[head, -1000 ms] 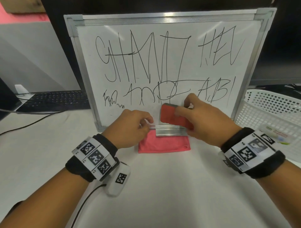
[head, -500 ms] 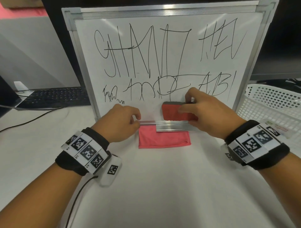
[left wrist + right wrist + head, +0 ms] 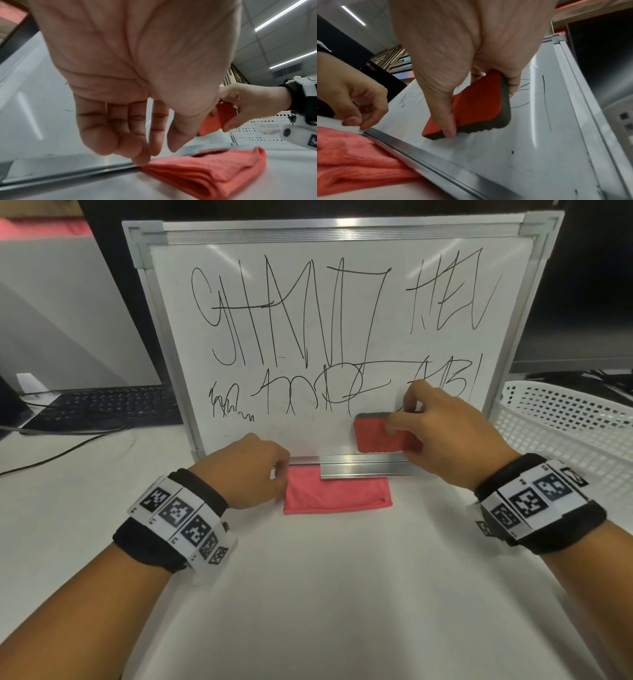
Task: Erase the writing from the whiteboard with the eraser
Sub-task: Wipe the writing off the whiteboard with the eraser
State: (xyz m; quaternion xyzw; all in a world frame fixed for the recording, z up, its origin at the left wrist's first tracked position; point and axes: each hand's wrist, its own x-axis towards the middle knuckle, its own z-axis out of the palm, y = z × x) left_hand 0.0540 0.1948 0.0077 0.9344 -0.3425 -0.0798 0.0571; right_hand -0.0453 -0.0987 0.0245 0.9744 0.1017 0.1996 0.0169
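Observation:
The whiteboard leans upright at the back of the table, covered in black scribbled writing. My right hand grips a red eraser with a dark felt layer, thumb on its near edge and fingers over the top. The right wrist view shows the eraser against the board's lower right part, just above the metal tray rail. My left hand is loosely curled with nothing in it. Its fingertips rest on the board's bottom frame by the rail's left end.
A folded pink cloth lies on the table partly under the board's bottom rail. A white perforated basket stands to the right. A black keyboard and cables lie to the left. A white tablecloth covers the near table.
The eraser has moved slightly up and to the right on the board in my right hand. My left hand has slid a little left along the bottom rail.

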